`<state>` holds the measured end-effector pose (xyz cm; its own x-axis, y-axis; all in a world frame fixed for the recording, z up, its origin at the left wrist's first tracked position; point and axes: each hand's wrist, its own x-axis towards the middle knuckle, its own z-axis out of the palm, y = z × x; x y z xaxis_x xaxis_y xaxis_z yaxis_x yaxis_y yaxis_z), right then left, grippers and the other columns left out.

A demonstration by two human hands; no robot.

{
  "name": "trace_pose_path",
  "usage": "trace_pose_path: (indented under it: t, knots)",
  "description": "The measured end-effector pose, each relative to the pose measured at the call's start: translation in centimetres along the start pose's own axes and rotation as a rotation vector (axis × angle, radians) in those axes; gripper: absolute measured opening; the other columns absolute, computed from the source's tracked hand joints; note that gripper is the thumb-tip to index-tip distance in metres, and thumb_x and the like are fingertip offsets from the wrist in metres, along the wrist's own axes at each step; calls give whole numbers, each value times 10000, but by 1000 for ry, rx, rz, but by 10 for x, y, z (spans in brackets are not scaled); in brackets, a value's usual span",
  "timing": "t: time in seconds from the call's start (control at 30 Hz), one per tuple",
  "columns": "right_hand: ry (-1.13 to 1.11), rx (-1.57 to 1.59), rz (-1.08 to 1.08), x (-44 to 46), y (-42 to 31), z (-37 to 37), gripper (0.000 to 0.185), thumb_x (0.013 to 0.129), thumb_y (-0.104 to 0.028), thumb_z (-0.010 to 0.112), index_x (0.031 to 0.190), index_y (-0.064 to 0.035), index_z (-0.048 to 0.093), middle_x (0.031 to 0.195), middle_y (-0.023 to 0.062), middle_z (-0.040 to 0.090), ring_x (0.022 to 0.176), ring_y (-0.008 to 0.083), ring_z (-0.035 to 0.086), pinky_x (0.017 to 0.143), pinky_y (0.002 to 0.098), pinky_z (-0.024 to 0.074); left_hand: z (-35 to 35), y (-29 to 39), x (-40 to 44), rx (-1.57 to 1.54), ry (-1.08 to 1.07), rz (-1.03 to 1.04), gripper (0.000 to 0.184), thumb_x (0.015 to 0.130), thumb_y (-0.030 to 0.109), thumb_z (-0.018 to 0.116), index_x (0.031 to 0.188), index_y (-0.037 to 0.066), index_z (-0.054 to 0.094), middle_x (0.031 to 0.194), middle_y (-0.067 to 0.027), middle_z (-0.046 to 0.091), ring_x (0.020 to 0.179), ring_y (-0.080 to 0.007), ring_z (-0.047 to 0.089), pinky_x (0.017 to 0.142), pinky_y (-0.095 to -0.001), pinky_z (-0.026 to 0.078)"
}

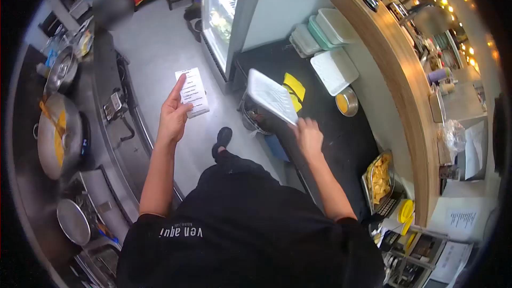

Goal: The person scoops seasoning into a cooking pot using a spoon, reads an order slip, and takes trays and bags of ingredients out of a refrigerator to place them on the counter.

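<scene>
I had the left hand (pixel 173 120) pinching a printed slip (pixel 193 93), its text readable, while the right hand (pixel 309 140) gripped a white tray (pixel 269 95) by one corner, near the yellow cloth (pixel 296 88); so lopsided a hold wanted firm fingers and a slow wrist.
</scene>
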<state>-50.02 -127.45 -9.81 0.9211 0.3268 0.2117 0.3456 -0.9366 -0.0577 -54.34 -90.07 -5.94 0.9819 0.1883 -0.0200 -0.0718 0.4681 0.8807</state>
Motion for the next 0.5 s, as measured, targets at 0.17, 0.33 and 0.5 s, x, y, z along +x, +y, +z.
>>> trace_pose_path:
  t: [0.17, 0.33, 0.5]
  knots:
    - [271, 496, -434, 103, -59, 53, 186, 793, -188, 667, 787, -29, 571, 997, 177, 578, 911, 334, 578, 774, 411, 488, -2, -3, 54, 122, -44, -16, 745, 715, -169, 401, 1430, 18, 301, 1445, -134, 344, 1279, -225, 407, 1044, -318, 341]
    - [136, 577, -345, 187, -90, 102, 314, 860, -367, 591, 949, -65, 586, 737, 110, 633, 745, 288, 648, 629, 409, 524, -18, 14, 98, 215, 6, -88, 777, 666, -167, 370, 1424, -16, 289, 1447, -153, 331, 1263, -249, 428, 1033, -327, 356]
    - [-87, 496, -235, 226, -115, 120, 348, 906, -193, 471, 1150, 55, 462, 801, 257, 630, 686, 395, 635, 610, 496, 508, -25, 36, 140, 153, 76, -155, 784, 680, -166, 398, 1430, 41, 313, 1393, -129, 414, 1166, -208, 511, 963, -306, 420]
